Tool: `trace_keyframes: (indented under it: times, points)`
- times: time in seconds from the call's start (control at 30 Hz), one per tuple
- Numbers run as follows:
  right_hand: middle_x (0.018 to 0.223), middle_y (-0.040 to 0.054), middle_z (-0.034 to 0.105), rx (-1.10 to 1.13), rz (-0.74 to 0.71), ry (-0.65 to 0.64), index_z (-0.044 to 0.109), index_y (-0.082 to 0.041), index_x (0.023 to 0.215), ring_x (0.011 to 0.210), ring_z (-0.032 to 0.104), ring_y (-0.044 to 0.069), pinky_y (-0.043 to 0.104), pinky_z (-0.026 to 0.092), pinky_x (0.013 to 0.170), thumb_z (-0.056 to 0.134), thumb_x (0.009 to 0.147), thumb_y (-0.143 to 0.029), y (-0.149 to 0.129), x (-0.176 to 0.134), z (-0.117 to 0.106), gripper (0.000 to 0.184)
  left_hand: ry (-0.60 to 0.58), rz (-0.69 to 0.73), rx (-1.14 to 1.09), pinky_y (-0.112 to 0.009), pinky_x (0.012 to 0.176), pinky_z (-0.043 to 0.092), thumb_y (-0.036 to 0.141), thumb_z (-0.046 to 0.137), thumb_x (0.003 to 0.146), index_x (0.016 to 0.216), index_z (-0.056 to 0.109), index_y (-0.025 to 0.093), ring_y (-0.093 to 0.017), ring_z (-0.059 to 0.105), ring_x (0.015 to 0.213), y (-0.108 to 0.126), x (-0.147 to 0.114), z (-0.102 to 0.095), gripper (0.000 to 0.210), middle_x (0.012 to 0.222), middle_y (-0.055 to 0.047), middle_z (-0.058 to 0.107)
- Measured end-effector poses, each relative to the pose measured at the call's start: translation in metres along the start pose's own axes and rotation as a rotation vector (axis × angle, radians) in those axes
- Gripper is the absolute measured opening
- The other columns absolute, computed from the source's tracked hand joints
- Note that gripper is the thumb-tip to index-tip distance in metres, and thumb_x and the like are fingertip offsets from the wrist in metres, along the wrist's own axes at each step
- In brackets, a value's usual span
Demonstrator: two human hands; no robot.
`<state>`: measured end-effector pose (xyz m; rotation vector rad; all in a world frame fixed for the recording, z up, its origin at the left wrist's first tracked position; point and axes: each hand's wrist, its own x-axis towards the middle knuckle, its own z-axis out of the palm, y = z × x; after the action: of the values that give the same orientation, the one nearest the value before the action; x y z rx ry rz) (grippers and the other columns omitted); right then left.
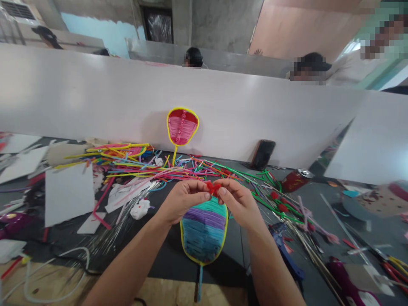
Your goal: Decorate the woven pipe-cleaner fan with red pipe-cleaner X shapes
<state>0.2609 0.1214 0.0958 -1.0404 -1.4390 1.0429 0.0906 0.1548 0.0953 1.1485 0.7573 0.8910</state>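
Between my two hands is a small red bow-shaped piece point(213, 189), which looks like bent pipe cleaner. My left hand point(190, 197) pinches its left side between thumb and fingers. On the other side, my right hand point(237, 199) pinches the right end the same way. Below them on the dark table lies a paddle-shaped fan point(204, 231) with bands of green, purple and blue pipe cleaner, a yellow rim and a blue handle. My hands are above its top edge and partly hide it.
A pink and red fan point(182, 126) leans on the white partition point(111, 93). Pipe cleaners point(153, 165) are heaped behind my hands. At right are a phone point(263, 154), a red can point(296, 180), a blue-handled tool point(287, 255) and wires. White card point(70, 193) lies left. People sit beyond the partition.
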Motion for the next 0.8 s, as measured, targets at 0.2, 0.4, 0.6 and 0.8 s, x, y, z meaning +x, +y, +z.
trace_keyframes:
  times: [0.2,0.4,0.6,0.8]
  points:
    - [0.062,-0.0004,0.057,-0.087,-0.013,0.047,0.063,-0.018,0.076,0.056,0.05,0.011,0.023,0.042,0.053,0.057,0.084,-0.036,0.0003,-0.0001,-0.0008,0.02,-0.008,-0.028,-0.014,-0.023,0.066,0.041,0.025,0.078,0.062,0.07,0.066,0.013,-0.01,0.053,0.065,-0.0008,0.0001,0.0007,0.02,0.069,0.001,0.062]
    - [0.062,-0.0005,0.056,-0.091,-0.022,0.031,0.062,-0.019,0.076,0.056,0.052,0.012,0.023,0.042,0.053,0.057,0.084,-0.035,0.0007,-0.0007,0.0004,0.019,-0.017,-0.028,-0.034,-0.022,0.065,0.04,0.026,0.078,0.064,0.07,0.066,0.012,-0.009,0.052,0.063,-0.0015,0.0005,0.001,0.019,0.066,0.002,0.06]
    - [0.063,-0.0001,0.057,-0.107,-0.016,0.027,0.062,-0.018,0.076,0.057,0.052,0.012,0.023,0.042,0.054,0.056,0.085,-0.035,0.0032,-0.0015,0.001,0.02,-0.014,0.009,0.019,-0.021,0.061,0.038,0.026,0.073,0.068,0.067,0.065,0.013,-0.008,0.049,0.059,-0.0009,0.001,0.0019,0.016,0.063,0.002,0.059]
    - [0.064,0.0008,0.059,-0.089,0.001,0.008,0.063,-0.017,0.079,0.057,0.054,0.012,0.023,0.043,0.054,0.055,0.084,-0.034,0.0031,-0.0015,-0.0001,0.02,-0.015,0.022,0.094,-0.022,0.062,0.039,0.028,0.069,0.071,0.066,0.062,0.013,-0.009,0.049,0.06,0.0017,0.0006,0.0037,0.017,0.063,0.002,0.057]
